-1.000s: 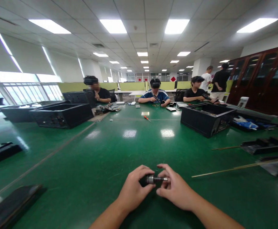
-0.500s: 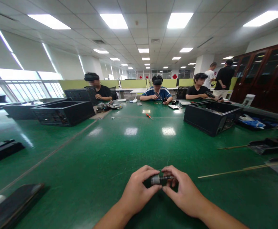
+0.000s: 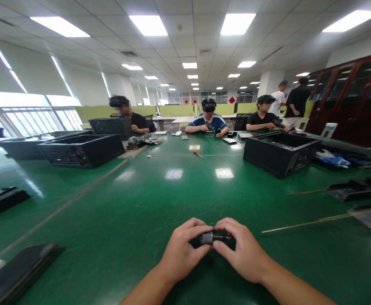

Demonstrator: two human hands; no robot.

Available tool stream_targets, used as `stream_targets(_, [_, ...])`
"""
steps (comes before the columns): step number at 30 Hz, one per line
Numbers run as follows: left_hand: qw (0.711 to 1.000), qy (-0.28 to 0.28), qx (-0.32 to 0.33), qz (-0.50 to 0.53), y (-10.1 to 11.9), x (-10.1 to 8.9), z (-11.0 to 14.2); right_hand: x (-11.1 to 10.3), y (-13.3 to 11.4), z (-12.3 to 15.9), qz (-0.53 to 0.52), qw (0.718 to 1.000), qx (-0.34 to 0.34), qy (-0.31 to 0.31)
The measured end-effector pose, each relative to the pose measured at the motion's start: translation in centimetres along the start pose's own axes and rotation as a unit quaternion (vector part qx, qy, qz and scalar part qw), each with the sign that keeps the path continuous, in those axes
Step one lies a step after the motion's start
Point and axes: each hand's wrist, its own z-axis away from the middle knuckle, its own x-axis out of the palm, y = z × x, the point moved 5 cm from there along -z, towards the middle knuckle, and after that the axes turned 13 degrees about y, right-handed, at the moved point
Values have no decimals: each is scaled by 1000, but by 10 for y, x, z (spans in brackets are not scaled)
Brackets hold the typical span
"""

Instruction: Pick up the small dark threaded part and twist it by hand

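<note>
Between both hands, just above the green tabletop [image 3: 185, 195], is a small metal cylinder [image 3: 207, 238] that looks like a little motor, with a thin, dark, ribbed shaft on its right. My left hand [image 3: 182, 250] grips the cylinder between thumb and fingers from the left. Curled around the shaft end is my right hand [image 3: 245, 250], its thumb and fingertips pressed close to where the shaft meets the cylinder. The shaft's far tip is partly hidden by my right fingers, and the cylinder's left end lies in the shade of my left hand.
Black computer cases stand at left [image 3: 83, 150] and right [image 3: 280, 154]. An orange screwdriver [image 3: 197, 153] lies mid-table. Thin brass-coloured rods [image 3: 299, 224] reach in from the right. A dark flat slab [image 3: 20, 271] lies near left. Several people sit or stand beyond.
My right hand has closed in toward the cylinder, its thumb now by the cylinder's end. The shaft tip is less exposed. My left hand keeps its grip; the view has shifted slightly.
</note>
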Motion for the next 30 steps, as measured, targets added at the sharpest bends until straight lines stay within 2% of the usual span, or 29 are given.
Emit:
stream_targets(9, [1000, 6, 6, -15, -1, -1, 2, 3, 6, -1, 8, 1000, 11, -23])
stream_targets(30, [999, 23, 6, -31, -3, -6, 2, 2, 6, -1, 13, 1000, 8, -1])
